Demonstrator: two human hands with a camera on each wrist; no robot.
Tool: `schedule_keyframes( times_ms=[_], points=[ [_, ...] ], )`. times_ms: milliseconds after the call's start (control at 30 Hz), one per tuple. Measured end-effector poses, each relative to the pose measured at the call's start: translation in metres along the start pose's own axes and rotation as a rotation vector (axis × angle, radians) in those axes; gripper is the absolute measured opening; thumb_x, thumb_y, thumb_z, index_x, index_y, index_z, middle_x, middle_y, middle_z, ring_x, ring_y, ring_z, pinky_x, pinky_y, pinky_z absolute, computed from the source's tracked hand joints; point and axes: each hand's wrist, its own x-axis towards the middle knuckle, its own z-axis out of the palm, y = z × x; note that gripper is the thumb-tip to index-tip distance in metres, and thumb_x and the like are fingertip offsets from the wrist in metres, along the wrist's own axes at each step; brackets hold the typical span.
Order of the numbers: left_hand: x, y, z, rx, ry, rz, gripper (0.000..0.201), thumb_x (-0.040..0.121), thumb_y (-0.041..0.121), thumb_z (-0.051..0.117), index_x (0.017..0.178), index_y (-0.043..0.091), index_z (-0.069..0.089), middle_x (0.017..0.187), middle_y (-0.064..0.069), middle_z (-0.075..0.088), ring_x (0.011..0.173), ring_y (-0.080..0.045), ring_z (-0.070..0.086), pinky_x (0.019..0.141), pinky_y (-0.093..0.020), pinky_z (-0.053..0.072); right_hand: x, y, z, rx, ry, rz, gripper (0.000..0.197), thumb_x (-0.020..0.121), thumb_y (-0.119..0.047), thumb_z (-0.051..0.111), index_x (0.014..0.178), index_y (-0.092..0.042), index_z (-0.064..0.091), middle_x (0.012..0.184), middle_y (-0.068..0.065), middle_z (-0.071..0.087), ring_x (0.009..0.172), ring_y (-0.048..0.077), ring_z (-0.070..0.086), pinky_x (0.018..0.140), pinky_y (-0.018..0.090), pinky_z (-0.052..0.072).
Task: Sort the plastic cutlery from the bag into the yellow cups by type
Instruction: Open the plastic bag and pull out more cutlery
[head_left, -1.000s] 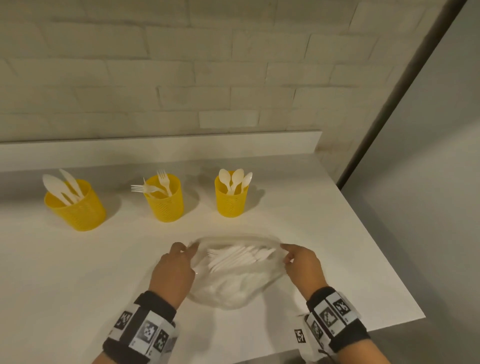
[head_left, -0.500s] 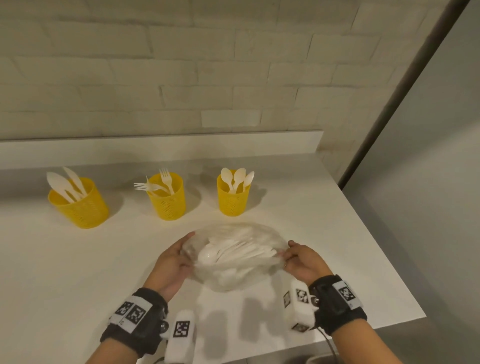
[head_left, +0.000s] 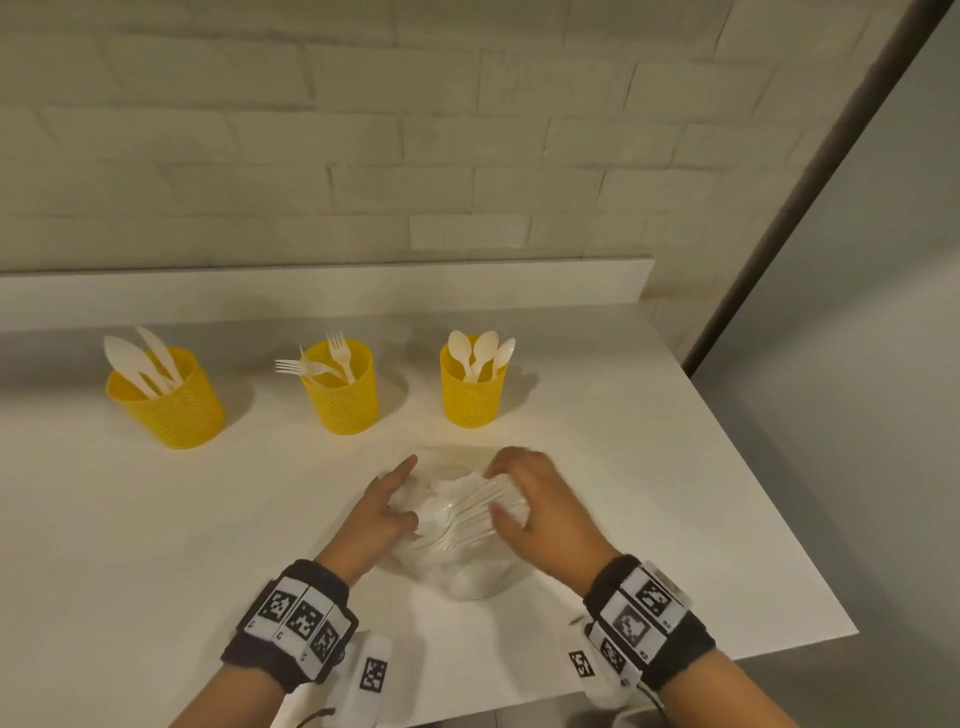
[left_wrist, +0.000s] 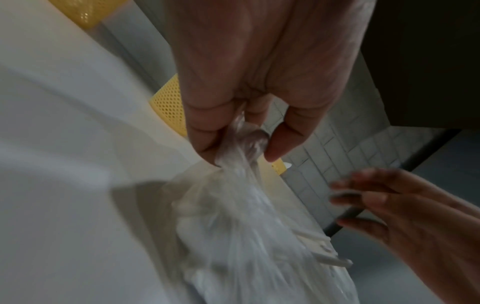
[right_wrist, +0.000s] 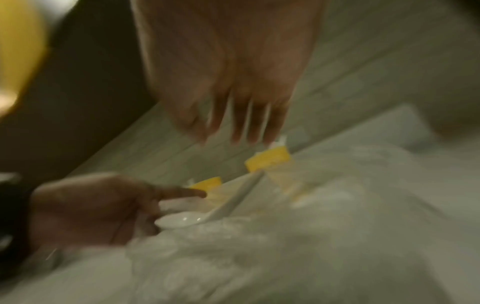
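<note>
A clear plastic bag (head_left: 457, 566) of white cutlery lies on the white table (head_left: 156, 545) in front of three yellow cups. The left cup (head_left: 171, 410) holds knives, the middle cup (head_left: 343, 402) forks, the right cup (head_left: 470, 400) spoons. My left hand (head_left: 402, 493) pinches the bag's left edge; the left wrist view shows the bunched plastic (left_wrist: 241, 144) between its thumb and fingers. My right hand (head_left: 498, 491) hovers over the bag's right side with fingers spread and holds nothing. The blurred right wrist view shows a white spoon (right_wrist: 192, 219) lying at the bag's mouth.
The table's right edge (head_left: 779, 519) and front edge run close to my right wrist. A low white ledge (head_left: 363, 286) and a brick wall stand behind the cups. Bare tabletop lies between the cups and the bag.
My right hand has let go of the bag's right edge and moved in over its top. The left hand has gathered its side, and the bag now lies more bunched up.
</note>
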Motion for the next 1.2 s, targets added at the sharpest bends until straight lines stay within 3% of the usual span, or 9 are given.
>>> schedule_keyframes(
  times_ms=[67, 167, 333, 467, 567, 800, 900, 1000, 1200],
  points=[
    [-0.001, 0.000, 0.000, 0.028, 0.001, 0.002, 0.085, 0.056, 0.015, 0.050, 0.138, 0.029, 0.035, 0.128, -0.004, 0.040, 0.100, -0.017, 0.050, 0.089, -0.030, 0.044, 0.011, -0.003, 0.010, -0.165, -0.341, -0.075, 0.054, 0.079, -0.022, 0.057, 0.131, -0.019, 0.044, 0.139, 0.000, 0.045, 0.129, 0.016, 0.036, 0.107, 0.031, 0.029],
    [-0.003, -0.001, 0.002, 0.057, -0.007, 0.034, 0.084, 0.058, 0.014, 0.051, 0.139, 0.027, 0.033, 0.126, -0.002, 0.039, 0.105, -0.017, 0.048, 0.091, -0.027, 0.042, 0.027, -0.005, 0.022, -0.438, -0.522, -0.016, 0.072, 0.078, -0.016, 0.060, 0.142, -0.015, 0.030, 0.147, 0.006, 0.034, 0.136, 0.025, 0.029, 0.115, 0.040, 0.015],
    [-0.004, -0.004, -0.001, 0.062, 0.005, 0.064, 0.076, 0.068, 0.008, 0.054, 0.139, 0.026, 0.033, 0.124, 0.004, 0.039, 0.086, 0.004, 0.044, 0.076, -0.011, 0.039, 0.043, -0.015, 0.027, -0.795, -0.548, -0.041, 0.052, 0.078, -0.004, 0.055, 0.128, -0.004, 0.043, 0.131, 0.016, 0.045, 0.126, 0.034, 0.035, 0.113, 0.055, 0.008],
    [-0.004, -0.004, -0.002, 0.034, 0.004, 0.056, 0.081, 0.059, 0.015, 0.050, 0.138, 0.027, 0.035, 0.125, 0.004, 0.043, 0.087, -0.005, 0.048, 0.080, -0.018, 0.041, 0.043, -0.020, 0.037, -0.907, -0.529, -0.079, 0.047, 0.078, -0.005, 0.055, 0.124, -0.002, 0.043, 0.126, 0.018, 0.050, 0.122, 0.036, 0.037, 0.112, 0.054, 0.011],
    [-0.003, -0.008, -0.004, 0.011, -0.001, 0.045, 0.078, 0.059, 0.014, 0.052, 0.133, 0.034, 0.038, 0.132, -0.002, 0.044, 0.113, -0.019, 0.050, 0.101, -0.039, 0.043, 0.042, -0.019, 0.040, -0.899, -0.496, -0.098, 0.049, 0.077, -0.010, 0.056, 0.124, -0.004, 0.041, 0.119, 0.016, 0.055, 0.119, 0.036, 0.040, 0.112, 0.054, 0.010],
    [-0.003, -0.008, -0.012, -0.024, -0.009, 0.030, 0.069, 0.060, 0.013, 0.052, 0.126, 0.033, 0.047, 0.121, 0.003, 0.050, 0.116, -0.021, 0.050, 0.103, -0.037, 0.041, 0.036, 0.001, 0.004, -0.644, -0.334, -0.142, 0.046, 0.070, -0.001, 0.049, 0.115, -0.010, 0.049, 0.111, 0.007, 0.057, 0.115, 0.028, 0.045, 0.115, 0.048, -0.008],
    [-0.002, -0.008, -0.014, -0.033, -0.016, 0.031, 0.066, 0.059, 0.013, 0.052, 0.123, 0.032, 0.050, 0.118, 0.007, 0.051, 0.116, -0.022, 0.051, 0.100, -0.034, 0.043, 0.032, 0.008, -0.013, -0.431, -0.253, -0.039, 0.041, 0.077, -0.007, 0.050, 0.117, -0.010, 0.049, 0.109, 0.006, 0.058, 0.110, 0.025, 0.047, 0.115, 0.036, 0.010],
    [0.001, -0.006, -0.015, -0.012, -0.024, 0.037, 0.067, 0.058, 0.013, 0.050, 0.124, 0.029, 0.051, 0.126, 0.005, 0.049, 0.121, -0.016, 0.046, 0.092, -0.021, 0.037, 0.033, 0.002, -0.023, -0.061, -0.134, 0.171, 0.031, 0.081, -0.008, 0.056, 0.111, -0.010, 0.048, 0.094, 0.001, 0.057, 0.087, 0.018, 0.050, 0.087, 0.031, 0.036],
    [0.008, -0.005, -0.009, -0.002, -0.030, 0.047, 0.057, 0.071, -0.001, 0.057, 0.114, 0.036, 0.053, 0.132, 0.000, 0.049, 0.125, -0.019, 0.045, 0.102, -0.028, 0.035, 0.034, -0.017, -0.022, 0.485, 0.018, 0.346, 0.022, 0.089, -0.015, 0.058, 0.103, -0.024, 0.045, 0.073, 0.001, 0.062, 0.064, 0.007, 0.060, 0.066, 0.016, 0.048]
  ],
)
